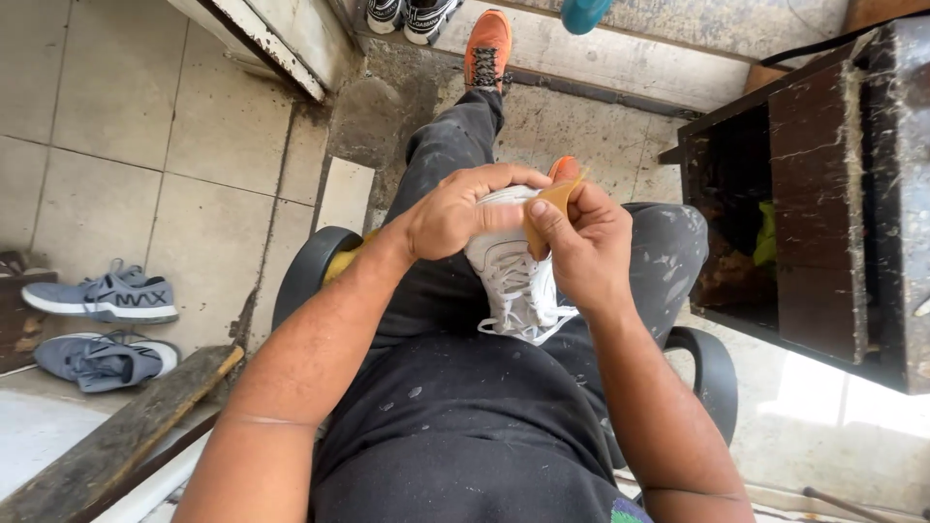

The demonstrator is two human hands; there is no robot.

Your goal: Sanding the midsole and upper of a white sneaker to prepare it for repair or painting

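Two hands: both closed at frame centre.
Left hand (448,215): clamps white sneaker (513,276) by its upper end, on lap.
Right hand (578,247): pinches tan scrap (550,201) against shoe.
Handling: light, pliable upper; hold firm sole edge.
Lower left: grey sneakers (102,329).

White laced sneaker (513,271) on the lap, toe away, small tan piece (550,208) against its toe

Bright daylight throughout, strongest at lower right, where the floor tiles (823,407) blow out to white glare. Deep shadow inside the dark cabinet (765,194). Sharp focus at centre; wide-angle bending toward the edges. No motion blur.
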